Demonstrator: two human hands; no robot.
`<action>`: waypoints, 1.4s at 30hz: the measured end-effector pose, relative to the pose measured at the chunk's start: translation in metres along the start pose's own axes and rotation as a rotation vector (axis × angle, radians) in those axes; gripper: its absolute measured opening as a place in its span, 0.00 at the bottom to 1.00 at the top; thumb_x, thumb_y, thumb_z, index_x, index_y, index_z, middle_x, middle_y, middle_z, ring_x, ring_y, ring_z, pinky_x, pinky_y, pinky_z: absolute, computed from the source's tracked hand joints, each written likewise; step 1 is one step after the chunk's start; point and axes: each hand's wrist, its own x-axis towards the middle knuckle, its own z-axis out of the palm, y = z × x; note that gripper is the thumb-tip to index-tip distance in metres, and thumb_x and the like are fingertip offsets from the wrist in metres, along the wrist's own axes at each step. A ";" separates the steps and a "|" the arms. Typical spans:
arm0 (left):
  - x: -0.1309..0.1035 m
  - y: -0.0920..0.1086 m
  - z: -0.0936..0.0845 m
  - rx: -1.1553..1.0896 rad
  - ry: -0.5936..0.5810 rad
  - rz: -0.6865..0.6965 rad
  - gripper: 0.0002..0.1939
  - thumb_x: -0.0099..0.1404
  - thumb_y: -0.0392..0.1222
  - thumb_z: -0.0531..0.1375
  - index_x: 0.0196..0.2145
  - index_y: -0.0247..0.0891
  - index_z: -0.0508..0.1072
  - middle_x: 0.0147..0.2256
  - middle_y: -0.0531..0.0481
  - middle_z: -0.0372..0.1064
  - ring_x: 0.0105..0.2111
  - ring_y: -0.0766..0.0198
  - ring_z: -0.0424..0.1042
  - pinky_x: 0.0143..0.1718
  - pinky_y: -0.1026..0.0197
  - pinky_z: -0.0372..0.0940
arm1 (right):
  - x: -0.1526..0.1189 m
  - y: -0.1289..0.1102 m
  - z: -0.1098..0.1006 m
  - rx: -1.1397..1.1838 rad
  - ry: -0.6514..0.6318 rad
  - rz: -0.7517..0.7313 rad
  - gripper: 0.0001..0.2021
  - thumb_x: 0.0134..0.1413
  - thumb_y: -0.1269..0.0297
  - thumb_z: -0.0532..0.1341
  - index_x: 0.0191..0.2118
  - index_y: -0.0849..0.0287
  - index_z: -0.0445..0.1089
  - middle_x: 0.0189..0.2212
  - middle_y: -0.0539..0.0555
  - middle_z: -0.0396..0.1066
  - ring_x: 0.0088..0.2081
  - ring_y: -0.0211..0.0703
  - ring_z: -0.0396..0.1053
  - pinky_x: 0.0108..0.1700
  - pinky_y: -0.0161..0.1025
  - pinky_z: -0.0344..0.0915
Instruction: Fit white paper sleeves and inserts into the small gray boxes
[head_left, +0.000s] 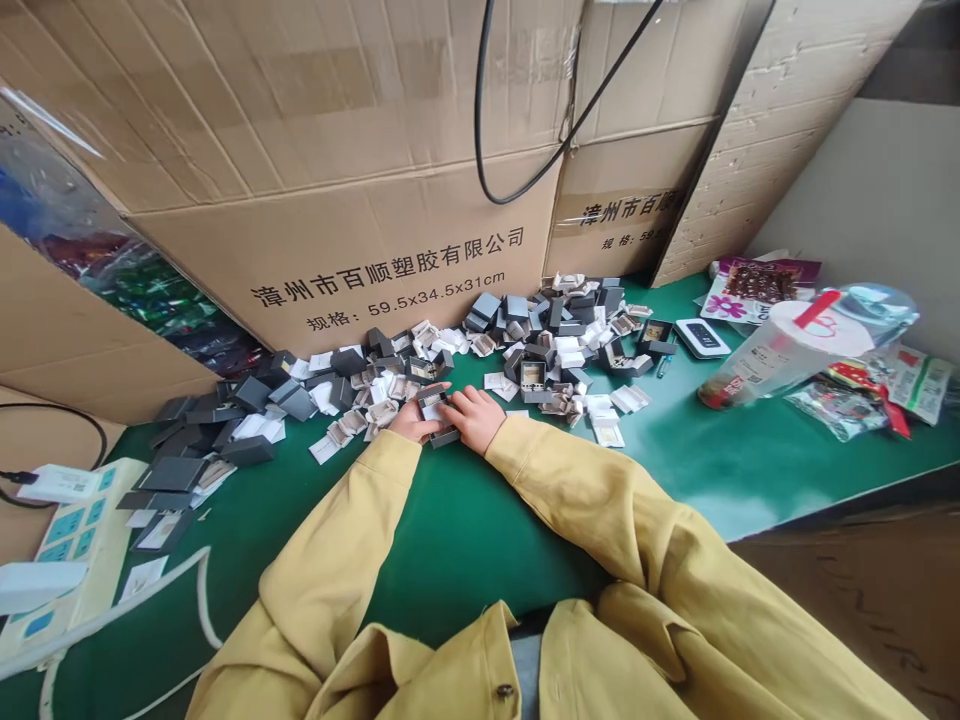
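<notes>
Both my hands are together over the green table (480,540), at the near edge of a pile of small parts. Between them is a small dark grey box (444,437) with its lid up and something pale inside. My left hand (412,422) is closed round the box's left side. The fingers of my right hand (478,417) press on its right side and into the opening. Around them lie many dark boxes (532,378) and folded white-and-beige card inserts (352,425), loosely heaped. My fingers partly hide the box's interior.
Cardboard cartons (360,240) wall off the back. On the right stand a plastic drink cup (776,350), a white handheld device (702,338) and snack packets (761,285). A power strip (79,530) and white cable (202,590) lie left; a black cable (480,120) hangs above.
</notes>
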 end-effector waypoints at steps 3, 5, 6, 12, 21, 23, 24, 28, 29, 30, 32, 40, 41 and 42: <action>0.001 0.002 -0.001 0.020 0.011 0.004 0.43 0.41 0.31 0.66 0.57 0.40 0.60 0.43 0.46 0.70 0.37 0.60 0.71 0.33 0.65 0.64 | 0.002 0.002 -0.002 0.016 -0.016 -0.025 0.16 0.58 0.68 0.52 0.51 0.58 0.65 0.39 0.59 0.65 0.41 0.47 0.56 0.36 0.41 0.53; 0.001 0.003 -0.002 0.031 0.014 0.005 0.42 0.41 0.30 0.65 0.56 0.40 0.61 0.40 0.48 0.70 0.34 0.63 0.70 0.31 0.66 0.63 | 0.004 0.004 -0.003 0.033 -0.020 -0.037 0.15 0.58 0.68 0.52 0.50 0.57 0.65 0.40 0.58 0.66 0.41 0.47 0.56 0.36 0.41 0.53; 0.001 0.004 -0.002 0.038 0.015 0.004 0.41 0.42 0.30 0.65 0.56 0.40 0.61 0.40 0.49 0.70 0.34 0.63 0.70 0.31 0.66 0.62 | 0.004 0.004 -0.004 0.042 -0.022 -0.034 0.15 0.58 0.68 0.52 0.50 0.57 0.66 0.40 0.58 0.66 0.42 0.47 0.56 0.37 0.41 0.53; 0.002 0.010 0.001 0.066 0.036 0.008 0.41 0.41 0.29 0.65 0.55 0.41 0.62 0.40 0.51 0.70 0.36 0.64 0.69 0.35 0.64 0.63 | 0.007 0.008 -0.003 0.108 -0.017 0.012 0.17 0.56 0.70 0.55 0.51 0.52 0.65 0.43 0.57 0.65 0.44 0.47 0.54 0.38 0.41 0.53; 0.003 0.008 -0.003 -0.085 0.100 0.009 0.33 0.45 0.37 0.65 0.51 0.38 0.65 0.40 0.46 0.72 0.41 0.57 0.70 0.38 0.60 0.65 | 0.000 0.010 0.008 0.144 -0.045 -0.010 0.19 0.53 0.76 0.56 0.47 0.49 0.69 0.43 0.54 0.66 0.43 0.45 0.54 0.38 0.38 0.53; 0.004 0.006 -0.002 -0.073 0.129 0.010 0.33 0.46 0.41 0.65 0.51 0.36 0.65 0.41 0.44 0.72 0.43 0.54 0.70 0.39 0.58 0.65 | -0.002 0.007 0.009 0.129 -0.067 -0.011 0.17 0.54 0.75 0.56 0.47 0.49 0.69 0.44 0.54 0.65 0.44 0.45 0.54 0.38 0.38 0.53; 0.004 0.005 -0.001 -0.064 0.141 0.010 0.33 0.46 0.42 0.65 0.51 0.36 0.65 0.41 0.43 0.72 0.43 0.52 0.70 0.39 0.56 0.66 | -0.002 0.006 0.009 0.121 -0.074 -0.008 0.16 0.54 0.74 0.56 0.46 0.49 0.69 0.44 0.54 0.65 0.44 0.45 0.54 0.38 0.39 0.54; 0.004 0.004 0.002 -0.039 0.155 0.013 0.34 0.45 0.42 0.67 0.51 0.36 0.65 0.41 0.41 0.72 0.44 0.50 0.70 0.41 0.53 0.66 | -0.002 0.005 0.007 0.097 -0.082 -0.014 0.13 0.56 0.71 0.56 0.45 0.49 0.70 0.43 0.55 0.66 0.45 0.46 0.55 0.39 0.40 0.54; 0.004 0.004 0.002 -0.039 0.155 0.015 0.35 0.45 0.42 0.67 0.52 0.36 0.65 0.42 0.41 0.72 0.44 0.50 0.70 0.40 0.53 0.66 | -0.002 0.005 0.006 0.095 -0.084 -0.017 0.13 0.56 0.71 0.56 0.44 0.49 0.70 0.43 0.55 0.66 0.45 0.46 0.55 0.39 0.40 0.54; 0.004 0.004 0.002 -0.042 0.156 0.019 0.35 0.45 0.42 0.67 0.52 0.36 0.64 0.42 0.40 0.72 0.44 0.49 0.70 0.40 0.52 0.66 | -0.002 0.005 0.005 0.096 -0.088 -0.022 0.13 0.56 0.71 0.55 0.45 0.49 0.70 0.43 0.55 0.66 0.45 0.46 0.55 0.39 0.40 0.54; 0.004 0.005 0.001 -0.050 0.153 0.032 0.37 0.43 0.41 0.68 0.52 0.36 0.64 0.43 0.40 0.72 0.44 0.49 0.70 0.40 0.53 0.67 | -0.002 0.006 0.003 0.113 -0.098 -0.024 0.15 0.56 0.71 0.54 0.46 0.49 0.69 0.44 0.55 0.66 0.45 0.45 0.55 0.39 0.40 0.54; 0.001 0.005 0.001 -0.090 0.115 0.038 0.41 0.38 0.32 0.68 0.52 0.40 0.64 0.48 0.40 0.69 0.47 0.49 0.68 0.41 0.55 0.66 | -0.004 0.005 0.005 0.177 -0.154 0.035 0.19 0.54 0.75 0.53 0.50 0.49 0.68 0.44 0.55 0.67 0.45 0.46 0.56 0.39 0.40 0.56; 0.001 0.005 0.001 -0.093 0.116 0.039 0.41 0.38 0.31 0.68 0.52 0.39 0.64 0.48 0.39 0.69 0.47 0.49 0.68 0.41 0.54 0.66 | -0.004 0.005 0.005 0.189 -0.157 0.039 0.20 0.54 0.76 0.53 0.49 0.49 0.68 0.44 0.55 0.67 0.45 0.46 0.56 0.39 0.40 0.57; 0.000 0.006 0.002 -0.095 0.120 0.041 0.41 0.38 0.31 0.68 0.52 0.38 0.64 0.47 0.39 0.69 0.47 0.49 0.68 0.41 0.54 0.66 | -0.004 0.005 0.005 0.208 -0.155 0.036 0.20 0.53 0.77 0.53 0.49 0.49 0.68 0.44 0.55 0.67 0.44 0.45 0.57 0.40 0.39 0.57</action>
